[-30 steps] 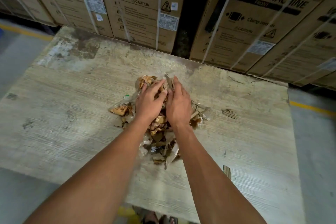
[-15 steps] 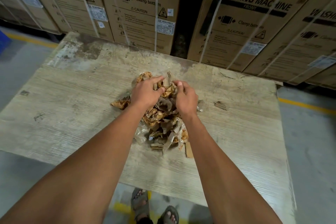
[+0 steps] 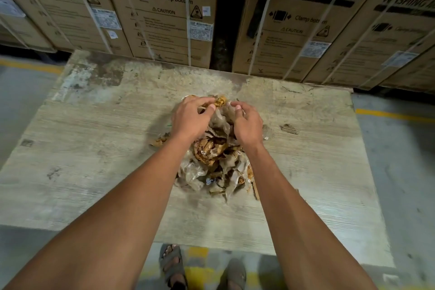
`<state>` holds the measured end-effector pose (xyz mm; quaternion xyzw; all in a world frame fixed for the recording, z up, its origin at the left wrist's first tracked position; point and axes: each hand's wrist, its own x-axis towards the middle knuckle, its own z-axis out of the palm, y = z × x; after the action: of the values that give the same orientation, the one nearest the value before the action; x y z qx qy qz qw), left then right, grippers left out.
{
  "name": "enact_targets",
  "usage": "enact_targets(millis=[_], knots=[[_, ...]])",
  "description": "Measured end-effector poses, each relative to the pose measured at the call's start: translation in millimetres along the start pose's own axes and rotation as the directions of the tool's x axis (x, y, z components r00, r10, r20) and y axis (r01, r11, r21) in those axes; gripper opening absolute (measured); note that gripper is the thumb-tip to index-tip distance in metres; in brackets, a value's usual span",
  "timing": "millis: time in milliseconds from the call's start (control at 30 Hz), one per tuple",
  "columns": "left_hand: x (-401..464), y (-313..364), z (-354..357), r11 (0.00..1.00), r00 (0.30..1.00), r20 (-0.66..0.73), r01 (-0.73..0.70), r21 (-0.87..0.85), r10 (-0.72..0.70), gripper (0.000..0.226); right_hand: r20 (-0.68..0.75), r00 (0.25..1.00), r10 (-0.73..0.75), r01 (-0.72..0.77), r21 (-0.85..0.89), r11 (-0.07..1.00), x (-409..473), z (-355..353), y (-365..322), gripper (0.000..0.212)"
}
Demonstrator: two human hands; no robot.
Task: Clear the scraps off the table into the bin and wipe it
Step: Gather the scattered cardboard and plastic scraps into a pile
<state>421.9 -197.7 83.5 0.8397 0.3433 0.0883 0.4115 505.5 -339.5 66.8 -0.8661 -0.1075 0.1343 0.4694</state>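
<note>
A heap of scraps, crumpled clear plastic and brown cardboard bits, lies in the middle of the worn wooden table. My left hand curls over the heap's far left side, fingers closed around scraps. My right hand cups the far right side, fingers bent into the plastic. Both hands hide the far part of the heap. A small brown scrap sticks out to the left of my left wrist. No bin or cloth is in view.
Tall strapped washing machine cartons stand right behind the table's far edge. Grey floor with yellow lines lies on both sides. My sandalled feet show below the near edge. A dark patch marks the table right of the heap.
My hands have gone from lying flat on the heap to curling around its far end, bunching the scraps together toward me. The camera has pulled back, so my feet show.
</note>
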Motion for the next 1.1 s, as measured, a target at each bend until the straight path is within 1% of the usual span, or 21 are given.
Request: enact_targets(millis=[67, 167, 367, 467, 567, 700, 767, 800, 867, 933, 1033, 1100], knots=[[6, -4, -8, 1.0, 1.0, 0.024, -0.017, -0.002, 0.017, 0.025, -0.022, 1.0, 0.021, -0.021, -0.009, 1.0, 0, 6, -2, 0.035], [16, -9, -18, 0.999, 0.999, 0.046, -0.015, -0.05, 0.017, 0.024, -0.053, 0.998, 0.028, -0.029, -0.02, 0.999, 2, 15, -3, 0.036], [29, -1, -28, 0.993, 0.998, 0.016, -0.06, -0.102, 0.062, 0.025, -0.208, 0.978, 0.028, -0.03, -0.006, 1.0, 3, 15, -6, 0.033], [27, 15, -20, 0.983, 0.986, 0.033, -0.157, -0.091, 0.161, 0.023, -0.266, 0.963, 0.047, -0.046, 0.012, 0.999, -1, 6, -3, 0.031], [17, 44, -5, 0.961, 0.961, 0.059, -0.264, -0.08, 0.269, 0.019, -0.348, 0.937, 0.039, -0.047, -0.015, 0.999, -10, -12, 10, 0.028], [-1, 88, 33, 0.9, 0.886, 0.155, -0.429, -0.083, 0.437, 0.021, -0.401, 0.913, 0.076, -0.1, -0.04, 0.994, -25, -40, 48, 0.029], [-10, 103, 62, 0.883, 0.852, 0.231, -0.455, -0.116, 0.47, 0.022, -0.437, 0.895, 0.094, -0.132, -0.056, 0.99, -35, -53, 71, 0.03], [-13, 106, 79, 0.881, 0.837, 0.277, -0.462, -0.107, 0.472, 0.025, -0.451, 0.886, 0.105, -0.151, -0.067, 0.986, -41, -59, 83, 0.031], [-18, 110, 113, 0.873, 0.797, 0.399, -0.488, -0.017, 0.453, 0.04, -0.472, 0.869, 0.152, -0.214, -0.079, 0.974, -55, -67, 108, 0.034], [-22, 110, 144, 0.833, 0.736, 0.53, -0.545, 0.094, 0.422, 0.056, -0.512, 0.84, 0.179, -0.275, -0.119, 0.954, -72, -71, 135, 0.039], [-20, 110, 179, 0.693, 0.634, 0.678, -0.676, 0.251, 0.373, 0.065, -0.546, 0.816, 0.188, -0.351, -0.21, 0.913, -96, -65, 168, 0.052], [-16, 111, 195, 0.618, 0.6, 0.739, -0.716, 0.326, 0.305, 0.067, -0.512, 0.835, 0.201, -0.379, -0.269, 0.886, -107, -56, 181, 0.055]])
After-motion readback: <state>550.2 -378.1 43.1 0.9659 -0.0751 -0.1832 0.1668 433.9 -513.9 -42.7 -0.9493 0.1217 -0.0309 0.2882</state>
